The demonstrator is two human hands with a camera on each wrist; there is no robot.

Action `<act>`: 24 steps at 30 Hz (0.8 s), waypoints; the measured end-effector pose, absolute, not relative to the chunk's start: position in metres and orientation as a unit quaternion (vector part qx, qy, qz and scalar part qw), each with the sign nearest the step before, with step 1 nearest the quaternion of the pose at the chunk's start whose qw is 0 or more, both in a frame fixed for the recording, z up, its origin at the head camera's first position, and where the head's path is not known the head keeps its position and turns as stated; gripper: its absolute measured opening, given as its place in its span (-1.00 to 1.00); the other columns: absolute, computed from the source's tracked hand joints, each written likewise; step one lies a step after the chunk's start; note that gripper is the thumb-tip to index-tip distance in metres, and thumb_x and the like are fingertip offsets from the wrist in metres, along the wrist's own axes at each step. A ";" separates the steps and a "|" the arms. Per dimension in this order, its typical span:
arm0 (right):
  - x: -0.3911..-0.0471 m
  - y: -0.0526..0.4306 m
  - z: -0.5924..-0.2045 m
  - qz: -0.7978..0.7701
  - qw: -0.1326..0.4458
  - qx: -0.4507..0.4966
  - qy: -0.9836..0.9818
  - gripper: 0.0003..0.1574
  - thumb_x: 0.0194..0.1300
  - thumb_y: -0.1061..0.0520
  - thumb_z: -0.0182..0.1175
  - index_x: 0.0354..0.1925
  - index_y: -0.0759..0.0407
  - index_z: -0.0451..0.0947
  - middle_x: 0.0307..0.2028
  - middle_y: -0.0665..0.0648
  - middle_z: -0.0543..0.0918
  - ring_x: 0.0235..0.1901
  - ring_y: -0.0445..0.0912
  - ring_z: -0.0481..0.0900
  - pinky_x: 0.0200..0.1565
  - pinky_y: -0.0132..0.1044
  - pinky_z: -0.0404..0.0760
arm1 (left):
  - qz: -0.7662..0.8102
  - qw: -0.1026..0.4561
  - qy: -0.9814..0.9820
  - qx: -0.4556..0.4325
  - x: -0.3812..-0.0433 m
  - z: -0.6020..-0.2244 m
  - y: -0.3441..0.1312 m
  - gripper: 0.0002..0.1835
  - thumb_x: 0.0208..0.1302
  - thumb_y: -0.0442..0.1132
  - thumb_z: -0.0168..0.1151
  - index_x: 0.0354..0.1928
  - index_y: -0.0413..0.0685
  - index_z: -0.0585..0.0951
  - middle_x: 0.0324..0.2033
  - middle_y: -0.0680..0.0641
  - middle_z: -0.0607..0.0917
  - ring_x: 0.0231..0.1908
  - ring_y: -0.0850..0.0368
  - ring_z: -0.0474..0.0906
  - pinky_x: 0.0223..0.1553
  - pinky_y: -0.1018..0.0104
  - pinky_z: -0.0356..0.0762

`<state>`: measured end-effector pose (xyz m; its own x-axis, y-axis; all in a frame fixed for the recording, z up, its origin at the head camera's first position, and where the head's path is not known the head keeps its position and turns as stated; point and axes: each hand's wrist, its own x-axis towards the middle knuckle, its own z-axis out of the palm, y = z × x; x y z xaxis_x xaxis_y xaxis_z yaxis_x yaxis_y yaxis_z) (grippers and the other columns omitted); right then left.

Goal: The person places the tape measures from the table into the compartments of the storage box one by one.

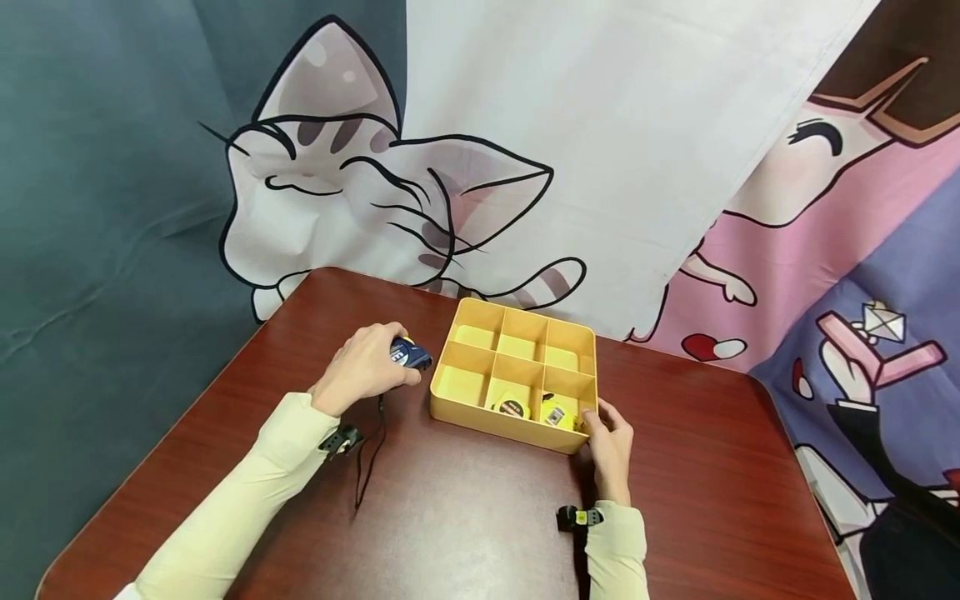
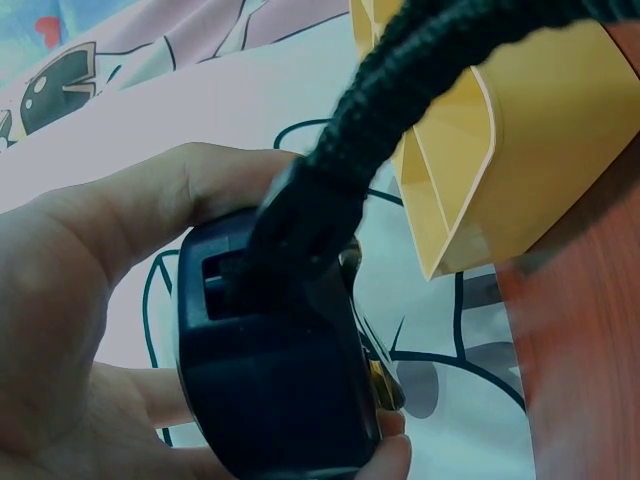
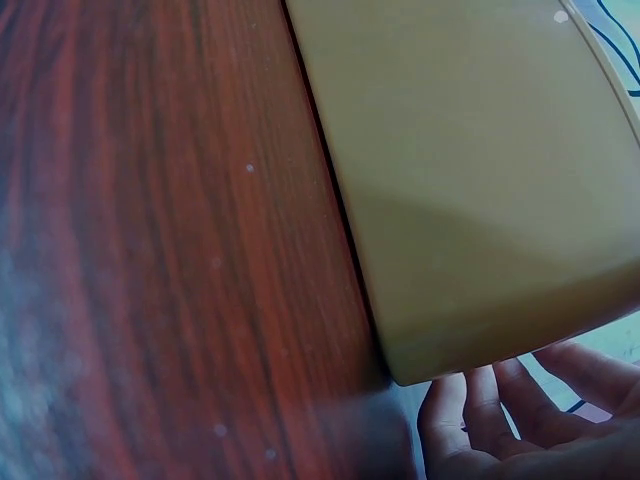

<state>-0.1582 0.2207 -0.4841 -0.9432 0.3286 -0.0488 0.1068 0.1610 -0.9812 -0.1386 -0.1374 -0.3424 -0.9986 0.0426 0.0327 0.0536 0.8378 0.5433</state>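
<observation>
A dark blue tape measure (image 1: 408, 353) is held between the thumb and fingers of my left hand (image 1: 363, 367), just left of the yellow compartment box (image 1: 502, 422). Its black cord (image 2: 400, 75) hangs down towards the table. My right hand (image 1: 611, 446) grips the box's front right corner, the thumb at the rim; in the right wrist view its fingertips (image 3: 445, 400) touch the end wall. A yellow tape measure (image 1: 512, 408) sits in the front middle compartment. Another yellow tape measure (image 1: 557, 414) lies in the front right one, partly hidden by the front wall.
The box stands on a dark red wooden table (image 1: 697, 467), close to its back edge. Behind the table hangs a cloth (image 1: 622, 125) printed with cartoon figures. A black object (image 1: 907, 542) is partly in view at the lower right, beyond the table's edge.
</observation>
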 end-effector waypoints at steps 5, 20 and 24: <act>-0.159 0.221 -0.484 0.634 0.086 -0.145 -0.755 -0.55 0.17 0.20 0.14 0.05 0.28 0.49 -0.05 0.27 0.54 -0.29 -0.21 0.47 -0.29 -0.46 0.48 | -0.289 0.016 -0.957 -0.025 -0.139 -0.339 -0.137 -0.48 -0.24 -0.02 0.38 -0.15 -0.05 0.52 -0.37 -0.07 0.56 -0.39 0.04 0.48 -0.48 0.28 0.42; -0.158 0.220 -0.484 0.637 0.081 -0.153 -0.751 -0.54 0.19 0.22 0.13 0.07 0.30 0.47 -0.03 0.29 0.52 -0.27 -0.21 0.46 -0.30 -0.49 0.46 | -0.291 0.010 -0.956 -0.033 -0.140 -0.330 -0.136 -0.47 -0.22 0.00 0.38 -0.13 -0.02 0.52 -0.36 -0.07 0.57 -0.37 0.04 0.49 -0.45 0.26 0.43; -0.158 0.221 -0.484 0.636 0.079 -0.154 -0.752 -0.53 0.19 0.21 0.13 0.09 0.30 0.46 -0.01 0.29 0.52 -0.26 -0.22 0.45 -0.27 -0.48 0.46 | -0.291 0.013 -0.956 -0.033 -0.141 -0.328 -0.135 -0.47 -0.22 0.00 0.39 -0.13 -0.01 0.53 -0.35 -0.06 0.57 -0.37 0.04 0.49 -0.44 0.25 0.43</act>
<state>-0.1575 0.2210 -0.4836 -0.9400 0.3322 -0.0779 0.1317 0.1427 -0.9810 -0.1405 -0.1351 -0.3282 -0.9975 0.0560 0.0441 0.0711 0.8286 0.5553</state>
